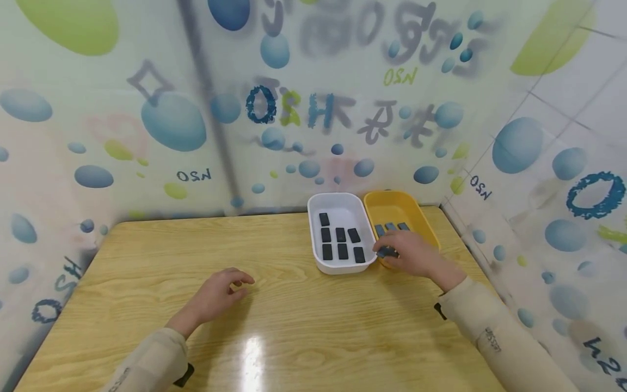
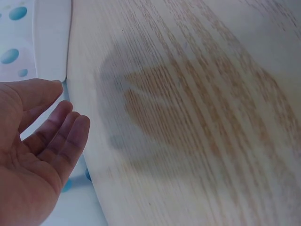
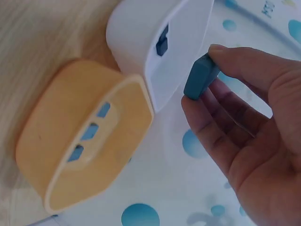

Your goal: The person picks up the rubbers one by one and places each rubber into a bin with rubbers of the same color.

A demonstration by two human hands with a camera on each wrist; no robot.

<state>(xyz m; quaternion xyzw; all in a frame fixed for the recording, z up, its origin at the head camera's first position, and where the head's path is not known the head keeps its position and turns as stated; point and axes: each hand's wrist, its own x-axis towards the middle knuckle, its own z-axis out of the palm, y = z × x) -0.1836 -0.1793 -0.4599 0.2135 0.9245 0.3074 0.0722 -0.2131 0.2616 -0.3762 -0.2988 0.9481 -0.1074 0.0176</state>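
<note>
My right hand (image 1: 413, 255) pinches a small blue-green rectangular block (image 3: 201, 77) between thumb and fingertips, over the near end of the yellow bin (image 1: 425, 220). Inside that bin, a few blue blocks (image 1: 390, 226) show; the hand covers its near part in the head view. The white bin (image 1: 343, 268) stands against its left side and holds several black blocks (image 1: 340, 235) in loose rows. Well to the left, my left hand (image 1: 217, 294) hovers over the table with relaxed, slightly bent fingers and nothing in its grasp.
A wood-grain table (image 1: 196, 245) carries both bins at its far right, near the back edge. Patterned sheeting (image 1: 303, 152) with blue and green spots rises behind the table and along its sides.
</note>
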